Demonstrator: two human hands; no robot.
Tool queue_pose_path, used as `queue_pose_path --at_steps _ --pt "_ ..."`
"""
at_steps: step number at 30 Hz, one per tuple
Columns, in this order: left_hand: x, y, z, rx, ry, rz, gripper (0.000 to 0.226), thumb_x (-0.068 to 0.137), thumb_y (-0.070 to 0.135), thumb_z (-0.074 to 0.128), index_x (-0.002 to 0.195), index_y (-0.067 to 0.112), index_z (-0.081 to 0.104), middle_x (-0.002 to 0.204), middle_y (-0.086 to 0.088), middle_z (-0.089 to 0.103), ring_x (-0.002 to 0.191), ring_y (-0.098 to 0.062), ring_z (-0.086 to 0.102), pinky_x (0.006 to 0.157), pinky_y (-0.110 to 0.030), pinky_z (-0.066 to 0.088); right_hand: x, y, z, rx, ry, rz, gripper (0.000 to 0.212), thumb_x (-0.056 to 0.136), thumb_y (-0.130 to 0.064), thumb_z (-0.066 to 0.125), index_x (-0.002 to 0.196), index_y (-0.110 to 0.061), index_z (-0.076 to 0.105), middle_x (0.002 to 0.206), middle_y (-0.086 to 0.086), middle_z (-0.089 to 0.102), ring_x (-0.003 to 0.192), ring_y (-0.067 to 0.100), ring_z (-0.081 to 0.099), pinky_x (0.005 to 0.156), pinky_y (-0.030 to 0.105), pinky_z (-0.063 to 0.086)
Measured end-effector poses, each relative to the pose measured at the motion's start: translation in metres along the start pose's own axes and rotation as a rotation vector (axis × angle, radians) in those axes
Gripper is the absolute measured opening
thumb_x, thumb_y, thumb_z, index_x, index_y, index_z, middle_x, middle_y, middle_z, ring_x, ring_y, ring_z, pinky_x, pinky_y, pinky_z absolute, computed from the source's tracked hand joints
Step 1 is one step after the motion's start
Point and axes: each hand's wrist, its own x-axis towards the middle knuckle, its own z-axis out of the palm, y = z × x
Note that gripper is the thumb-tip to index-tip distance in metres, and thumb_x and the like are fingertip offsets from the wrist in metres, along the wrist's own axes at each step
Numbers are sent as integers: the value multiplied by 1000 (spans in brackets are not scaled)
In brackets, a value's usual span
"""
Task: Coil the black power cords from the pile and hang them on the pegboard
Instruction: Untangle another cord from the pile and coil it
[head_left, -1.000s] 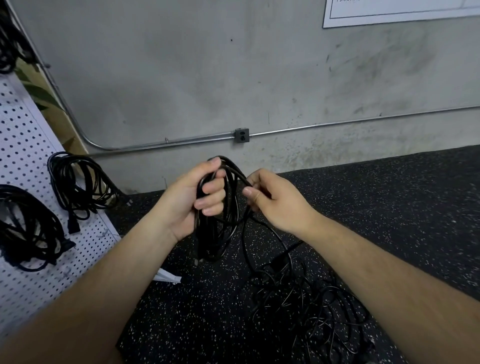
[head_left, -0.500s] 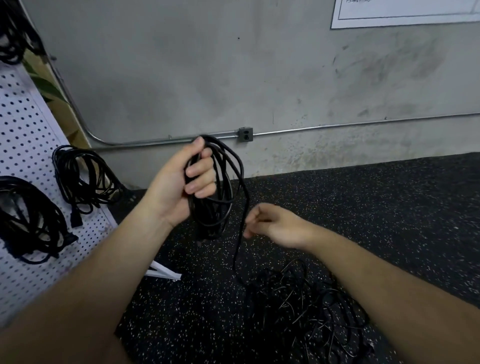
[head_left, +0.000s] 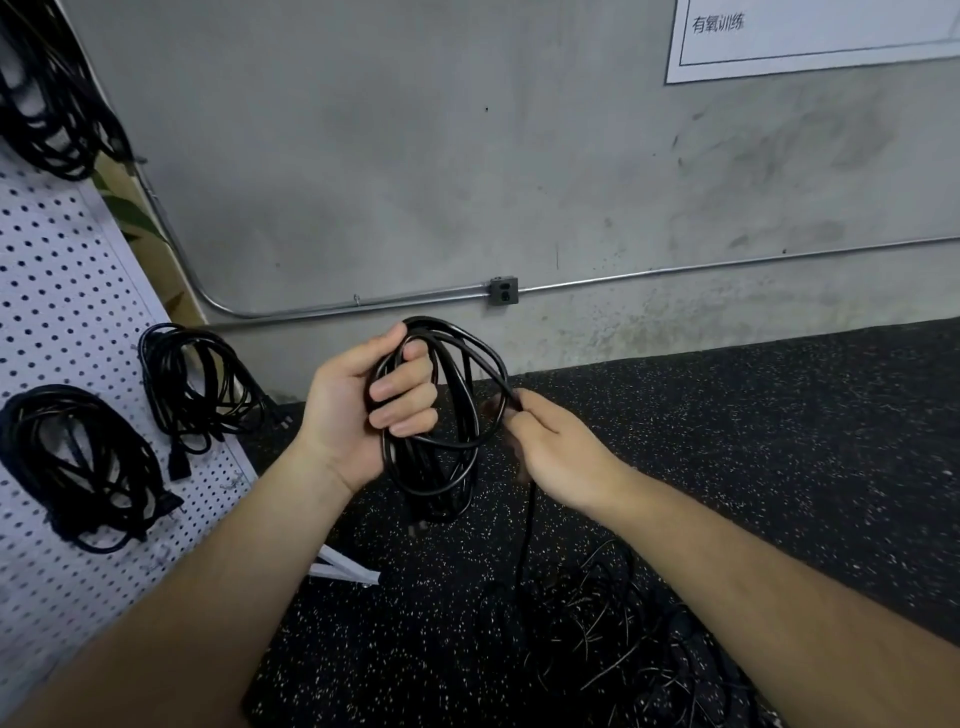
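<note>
Holding a coiled black power cord (head_left: 457, 415) in the left hand (head_left: 363, 410), just below the outlet box (head_left: 503, 291) on the wall (head_left: 415, 156); fingers curled through the loops, thumb up against the top of the coil. Pinching the free run of the same cord in the right hand (head_left: 561, 452), below and slightly right of the outlet box, thumb and fingertips closed on the strand where it leaves the top loop. From that pinch, straight down to the pile (head_left: 613, 639) of loose black cords on the speckled floor (head_left: 779, 415), far below the outlet box and a little to its right. At the bottom of the coil, a plug end (head_left: 418, 525) hanging free of the loops.

Left of the outlet box, the white pegboard (head_left: 62, 291). On it, a hung coil (head_left: 197, 384) nearest the outlet box and lower than it, then a second hung coil (head_left: 83, 462) further left and lower again. High up and far left of the outlet box, a third bundle (head_left: 47, 104) of black cord, cut off by the frame edge; cannot tell what carries it. Below and left of the outlet box, a white foot (head_left: 345, 571) resting on the floor beside the board. Through the outlet box to either side, a metal conduit (head_left: 727, 262) along the wall. Up and right of the outlet box, a white sign (head_left: 810, 31) with printed characters
</note>
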Motion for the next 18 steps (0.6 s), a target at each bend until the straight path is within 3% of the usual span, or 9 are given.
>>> queue_pose_path --at_steps 3,5,7,10,11,12,14,16,18 --pt "-1 -3 -3 -13 15 -22 27 102 26 43 82 12 55 49 9 35 39 -6 24 41 -20 24 -8 -11 1 -103 -63 36 25 100 -47 43 120 -35 52 101 -16 60 87 0 56 80 31 42" --pt "0 -6 -2 -45 -69 -88 24 102 23 46 85 10 57 51 8 31 39 -7 26 42 -21 25 -8 -13 3 -169 45 4 54 87 -65 55 129 -32 43 126 -14 50 111 0 52 93 29 42" --pt "1 -9 1 -67 -150 -147 23 103 22 46 89 8 57 53 7 31 40 -8 28 43 -22 24 -4 -16 2 -111 122 -27 79 73 -65 72 137 -34 37 135 -10 49 119 7 53 99 31 47" --pt "4 -15 3 -133 -223 -203 24 105 22 43 91 7 55 53 6 33 40 -8 30 42 -21 22 0 -16 -5 146 2 30 72 75 -30 87 134 -38 48 118 -8 70 102 15 71 78 38 61" --pt "4 -16 2 -153 -230 -216 24 105 23 43 91 7 55 53 6 32 39 -7 30 42 -21 22 0 -16 -6 205 -26 41 68 74 -22 87 131 -36 54 112 -7 73 99 16 72 81 42 61" --pt "5 -17 1 -155 -221 -222 23 105 23 45 91 8 55 52 6 32 39 -7 30 41 -21 23 0 -14 -6 228 -39 43 60 73 -19 87 126 -32 60 106 -5 75 95 16 73 84 45 60" --pt "6 -17 0 -122 -163 -219 21 103 24 51 89 9 55 51 7 30 37 -6 28 39 -20 24 -1 -16 -4 192 -32 42 37 78 -16 82 112 -21 67 89 -1 74 80 14 72 73 40 58" --pt "8 -17 4 -51 -15 -187 22 101 27 56 86 11 55 50 8 28 36 -4 25 35 -18 26 -1 -19 -4 170 0 52 25 86 -13 72 109 -17 64 80 2 73 70 15 70 66 34 55" --pt "12 -21 10 123 251 -88 26 102 32 53 86 12 53 52 7 26 35 -3 23 32 -16 24 -1 -23 -5 174 39 45 28 90 -11 66 116 -18 57 78 1 71 65 16 69 63 29 55"
